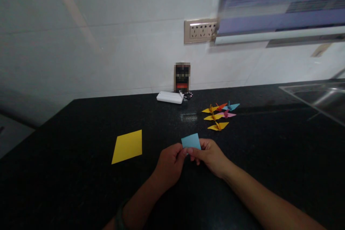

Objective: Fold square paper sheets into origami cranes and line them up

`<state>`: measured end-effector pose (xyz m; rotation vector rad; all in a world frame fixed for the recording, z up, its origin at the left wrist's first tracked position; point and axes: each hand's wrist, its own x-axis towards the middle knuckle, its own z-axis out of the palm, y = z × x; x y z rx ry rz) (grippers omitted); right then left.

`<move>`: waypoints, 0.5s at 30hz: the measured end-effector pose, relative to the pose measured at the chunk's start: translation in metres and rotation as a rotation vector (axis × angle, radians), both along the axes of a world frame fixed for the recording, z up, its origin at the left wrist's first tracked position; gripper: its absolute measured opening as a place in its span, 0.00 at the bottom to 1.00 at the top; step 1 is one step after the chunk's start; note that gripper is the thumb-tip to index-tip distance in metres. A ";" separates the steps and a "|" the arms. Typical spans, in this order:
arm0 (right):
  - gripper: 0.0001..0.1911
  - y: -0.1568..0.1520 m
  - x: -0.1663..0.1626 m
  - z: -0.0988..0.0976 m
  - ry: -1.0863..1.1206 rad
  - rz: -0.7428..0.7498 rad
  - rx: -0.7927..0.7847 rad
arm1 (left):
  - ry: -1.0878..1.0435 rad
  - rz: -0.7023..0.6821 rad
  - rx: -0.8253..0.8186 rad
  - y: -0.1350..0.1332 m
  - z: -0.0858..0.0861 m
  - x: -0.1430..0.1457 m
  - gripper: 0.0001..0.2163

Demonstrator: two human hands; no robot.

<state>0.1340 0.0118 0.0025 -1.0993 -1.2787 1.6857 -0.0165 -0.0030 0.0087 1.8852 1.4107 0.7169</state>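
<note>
Between my two hands is a small light-blue square of folded paper, held above the dark countertop. My left hand pinches its lower left corner, fingers curled in. On the other side, my right hand grips the lower right edge with the thumb on top and fingers underneath. Both thumbs nearly meet at the bottom corner, which they partly hide. To the left lies a flat sheet of yellow paper. Several folded paper cranes stand beyond my right hand, among them a yellow crane, a pink crane and a blue crane.
A white power-bank-like block with a beaded strap lies near the wall. Behind it, a small blurred-out dark object leans upright. A metal sink is at the right. Wall sockets and a purple blind are above.
</note>
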 end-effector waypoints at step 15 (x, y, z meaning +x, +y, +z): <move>0.18 0.004 0.007 0.002 -0.103 -0.096 0.060 | -0.123 0.052 -0.038 0.002 0.001 -0.005 0.14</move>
